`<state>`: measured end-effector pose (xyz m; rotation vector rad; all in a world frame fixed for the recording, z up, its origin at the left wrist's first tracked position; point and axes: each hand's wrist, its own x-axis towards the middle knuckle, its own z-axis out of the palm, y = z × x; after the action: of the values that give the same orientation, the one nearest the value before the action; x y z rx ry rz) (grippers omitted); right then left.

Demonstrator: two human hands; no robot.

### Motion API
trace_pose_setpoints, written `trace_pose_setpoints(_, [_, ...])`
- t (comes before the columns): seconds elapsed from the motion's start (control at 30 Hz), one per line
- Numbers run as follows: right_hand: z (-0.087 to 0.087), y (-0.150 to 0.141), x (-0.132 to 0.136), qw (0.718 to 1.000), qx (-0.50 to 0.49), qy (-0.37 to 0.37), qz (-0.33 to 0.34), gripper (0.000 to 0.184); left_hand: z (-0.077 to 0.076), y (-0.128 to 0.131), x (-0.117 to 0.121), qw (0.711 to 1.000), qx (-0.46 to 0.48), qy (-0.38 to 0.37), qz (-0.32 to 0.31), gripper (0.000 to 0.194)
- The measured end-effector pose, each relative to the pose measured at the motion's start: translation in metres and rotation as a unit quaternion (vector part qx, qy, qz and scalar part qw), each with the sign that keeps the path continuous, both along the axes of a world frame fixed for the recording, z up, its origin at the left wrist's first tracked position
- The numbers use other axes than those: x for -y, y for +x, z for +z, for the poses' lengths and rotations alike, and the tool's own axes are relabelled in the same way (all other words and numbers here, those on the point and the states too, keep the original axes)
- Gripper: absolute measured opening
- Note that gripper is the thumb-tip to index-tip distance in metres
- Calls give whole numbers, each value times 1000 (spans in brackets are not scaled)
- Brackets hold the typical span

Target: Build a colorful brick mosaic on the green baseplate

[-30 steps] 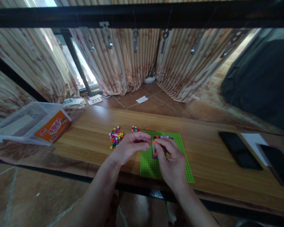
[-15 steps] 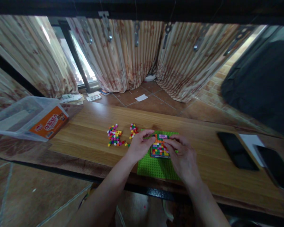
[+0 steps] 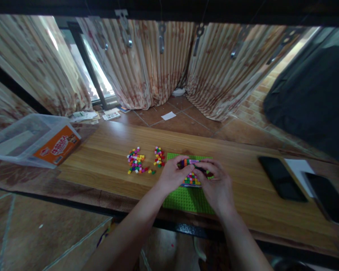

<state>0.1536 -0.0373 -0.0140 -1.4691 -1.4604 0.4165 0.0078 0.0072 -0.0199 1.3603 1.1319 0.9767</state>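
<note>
A green studded baseplate [image 3: 183, 201] lies on the wooden table. On it sits a rectangular block of small multicoloured toy bricks [image 3: 191, 180], partly covered by both hands. My left hand [image 3: 173, 173] is closed about the block's left side, its thumb across the top. From the right, my right hand [image 3: 217, 182] is closed on the block, its thumb close to the left thumb and its fingers bent over the far edge. Whether a loose brick is between the fingertips is hidden. Left of the plate lie two loose brick piles, a larger one [image 3: 136, 161] and a smaller one [image 3: 159, 156].
A clear plastic box [image 3: 25, 162] with an orange label stands at the table's left end. Two dark phones, one nearer [image 3: 282, 178] and one farther right [image 3: 329, 199], lie by a white paper [image 3: 298, 169]. A black bar [image 3: 169, 11] with hanging hooks crosses above.
My left hand has moved right, onto the block, and uncovered the smaller brick pile. My right hand has shifted slightly right, and the two thumbs have come together over the bricks. The view has tilted down.
</note>
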Motion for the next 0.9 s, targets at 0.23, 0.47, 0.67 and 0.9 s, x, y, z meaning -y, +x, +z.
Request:
trace_pose_setpoints(0.23, [3,1,0,999,-12,-38,-3,17,1,10,-1,997,45,-47,29,23])
trace_pose_setpoints(0.47, [7,3,0,999,-36,-27,-9,17,9,9,1,990,102,-89,23,23])
trace_pose_setpoints(0.67, [7,3,1,999,-15,-28,-3,19,10,7,0,988,123,-92,32,20])
trace_pose_setpoints(0.9, [6,0,2,1000,-1,-25,3,19,9,6,1,989,122,-82,12,22])
